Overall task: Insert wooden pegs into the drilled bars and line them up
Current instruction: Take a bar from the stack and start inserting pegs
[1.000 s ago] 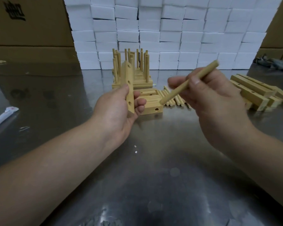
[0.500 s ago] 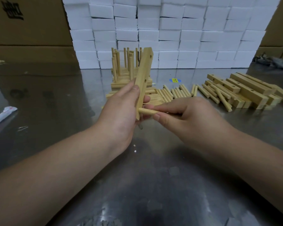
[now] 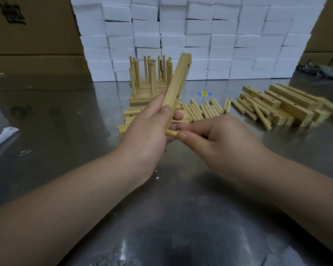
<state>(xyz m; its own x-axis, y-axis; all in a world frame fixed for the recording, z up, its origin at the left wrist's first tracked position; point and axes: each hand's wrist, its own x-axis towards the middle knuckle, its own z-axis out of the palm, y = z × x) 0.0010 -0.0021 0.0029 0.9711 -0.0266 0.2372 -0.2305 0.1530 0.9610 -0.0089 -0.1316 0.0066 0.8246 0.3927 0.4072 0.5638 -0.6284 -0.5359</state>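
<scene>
- Most of the peg (image 3: 171, 133) is hidden inside the right hand (image 3: 215, 139), which pinches it; only a short pale stub is seen, meeting the lower part of the drilled bar (image 3: 178, 87).
- Whether the peg's tip sits in a hole cannot be told.
- The drilled bar, light wood with two holes showing, is gripped tilted by the left hand (image 3: 148, 129) above the surface (image 3: 181, 217); its lower end is covered by fingers.
- Just beyond the hands, loose pegs (image 3: 202, 111) are laid in a row.

Of the peg (image 3: 171, 133) only the tip shows; the right hand (image 3: 215, 139) encloses the rest, and its junction with the bar (image 3: 178, 87) is hidden. Far sticker (image 3: 202, 93): print illegible. White object (image 3: 2, 136), left: cropped by the edge.
</scene>
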